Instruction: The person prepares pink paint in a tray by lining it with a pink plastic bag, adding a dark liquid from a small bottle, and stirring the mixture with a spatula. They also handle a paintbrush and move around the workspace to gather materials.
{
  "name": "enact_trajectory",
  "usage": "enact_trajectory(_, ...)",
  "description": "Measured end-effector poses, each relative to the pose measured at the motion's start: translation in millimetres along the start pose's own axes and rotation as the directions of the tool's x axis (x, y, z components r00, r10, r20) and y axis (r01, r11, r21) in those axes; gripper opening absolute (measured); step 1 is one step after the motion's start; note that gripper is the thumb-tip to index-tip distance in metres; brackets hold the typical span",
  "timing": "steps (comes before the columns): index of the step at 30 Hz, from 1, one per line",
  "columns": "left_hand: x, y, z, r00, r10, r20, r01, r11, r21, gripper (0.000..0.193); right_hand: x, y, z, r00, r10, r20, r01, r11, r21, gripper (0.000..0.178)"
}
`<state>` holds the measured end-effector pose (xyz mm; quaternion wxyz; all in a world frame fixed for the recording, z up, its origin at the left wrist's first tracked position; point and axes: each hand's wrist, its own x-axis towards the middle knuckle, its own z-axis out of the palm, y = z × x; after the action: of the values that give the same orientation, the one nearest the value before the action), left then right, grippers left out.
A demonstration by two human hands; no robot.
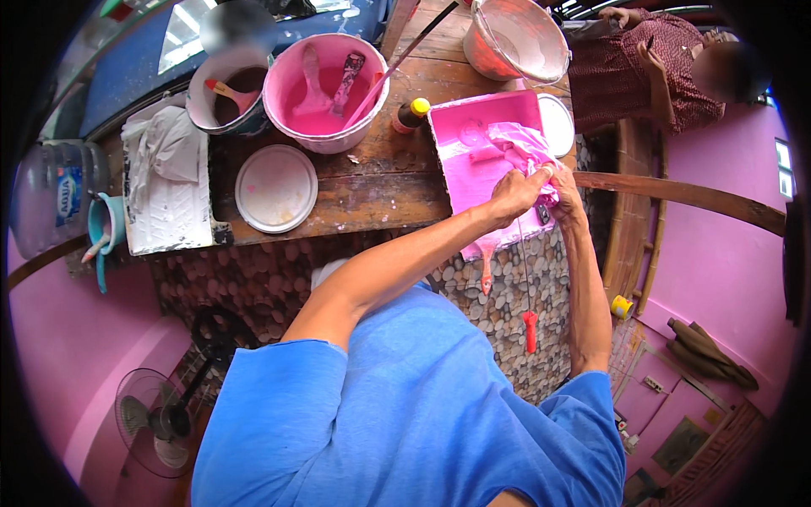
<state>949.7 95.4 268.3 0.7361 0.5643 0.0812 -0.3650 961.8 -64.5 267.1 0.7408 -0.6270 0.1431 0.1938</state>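
Note:
Over the pink paint tray (463, 193), both my hands grip a crumpled, paint-stained pink sheet (517, 145); I cannot tell whether it is thin plastic or cloth. My left hand (517, 194) closes on its near end, and my right hand (564, 193) holds it close beside, fingers bunched. Below my hands, a paint roller's red handle (530, 331) sticks out past the tray's near edge on a thin metal rod. A pink-coated paintbrush (487, 258) lies across that same edge. A small dark grip (542, 215) shows just under my right hand.
Left of the tray stand a dark bottle with a yellow cap (410, 115), a pink paint bucket (325, 139) with brushes, and a round white lid (276, 188). Another bucket (515, 42) is at the back. A person (650, 68) stands far right; a fan (160, 418) is lower left.

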Motion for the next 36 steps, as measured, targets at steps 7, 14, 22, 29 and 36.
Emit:
enact_trajectory(7,12,-8,-1,0.992,0.059,0.111,0.004,0.866,-0.499,0.042,4,15,-2,0.977,0.036,-0.21,-0.037,0.999,-0.004,0.019)
enact_trajectory(14,35,13,-30,0.891,0.081,0.447,0.238,0.754,-0.612,0.041,3,0,10,0.992,0.046,-0.118,-0.049,0.999,-0.021,0.018)
enact_trajectory(22,83,-8,-5,0.959,0.031,0.28,0.209,0.589,-0.78,0.03,4,9,11,0.988,0.081,-0.135,-0.084,0.996,-0.02,0.015)
enact_trajectory(29,107,-22,-2,0.986,-0.133,0.096,0.159,0.627,-0.763,0.014,5,21,3,0.981,0.139,-0.132,-0.141,0.99,-0.01,0.019)
enact_trajectory(36,122,-16,-2,0.988,-0.147,0.042,0.133,0.695,-0.706,0.016,3,17,8,0.981,0.137,-0.135,-0.127,0.989,0.077,0.018)
